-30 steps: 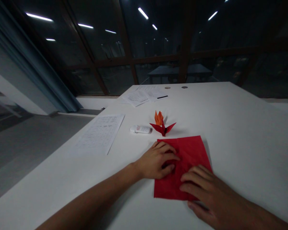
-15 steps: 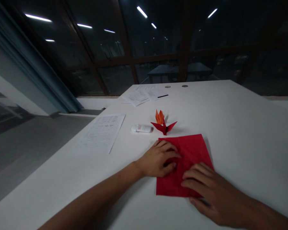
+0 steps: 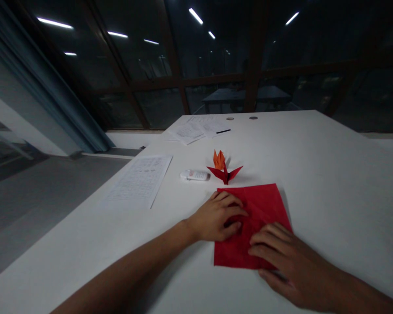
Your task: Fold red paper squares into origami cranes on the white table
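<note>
Resting on a square red paper sheet (image 3: 263, 203) laid flat on a white table (image 3: 327, 174), my left hand (image 3: 220, 217), fingers loosely curled, crosses its left edge; my right hand (image 3: 286, 261), gently curved, covers its near right corner. I cannot tell whether either grips it. Beyond the sheet's far edge stand a red paper bird (image 3: 225, 175) and, farther, an orange paper bird (image 3: 219, 160).

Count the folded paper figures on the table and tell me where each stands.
2: a red figure just beyond the red sheet, and an orange figure behind the red one, which partly hides it. No others show.
</note>
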A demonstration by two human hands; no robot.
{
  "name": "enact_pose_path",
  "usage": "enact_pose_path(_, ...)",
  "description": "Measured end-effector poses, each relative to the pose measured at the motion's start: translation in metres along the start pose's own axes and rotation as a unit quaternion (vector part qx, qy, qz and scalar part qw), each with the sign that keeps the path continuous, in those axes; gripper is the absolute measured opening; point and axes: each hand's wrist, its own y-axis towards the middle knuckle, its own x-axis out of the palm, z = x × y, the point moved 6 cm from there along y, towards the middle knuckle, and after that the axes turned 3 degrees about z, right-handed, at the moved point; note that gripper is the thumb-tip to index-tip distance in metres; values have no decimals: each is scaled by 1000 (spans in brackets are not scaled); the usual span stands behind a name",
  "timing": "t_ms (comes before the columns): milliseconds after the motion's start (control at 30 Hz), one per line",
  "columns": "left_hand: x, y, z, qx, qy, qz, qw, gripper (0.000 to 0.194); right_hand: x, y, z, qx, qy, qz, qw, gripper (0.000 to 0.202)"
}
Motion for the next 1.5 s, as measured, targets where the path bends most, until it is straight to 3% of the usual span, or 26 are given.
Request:
enact_pose_path(867, -1, 0, -1, -18, -12, -3, 1000, 35, 2, -1, 2, -11, 6, 33, 999, 21)
enact_pose_path(1233, -2, 1, -3, -11, -36, 0, 999, 36, 1, -2, 3, -21, -30, 53, 998, 36)
enact_pose_path(1500, -11, -2, -8, -43, -15, 108, 993, 35, 0, -2, 3, -7, -38, 60, 997, 38)
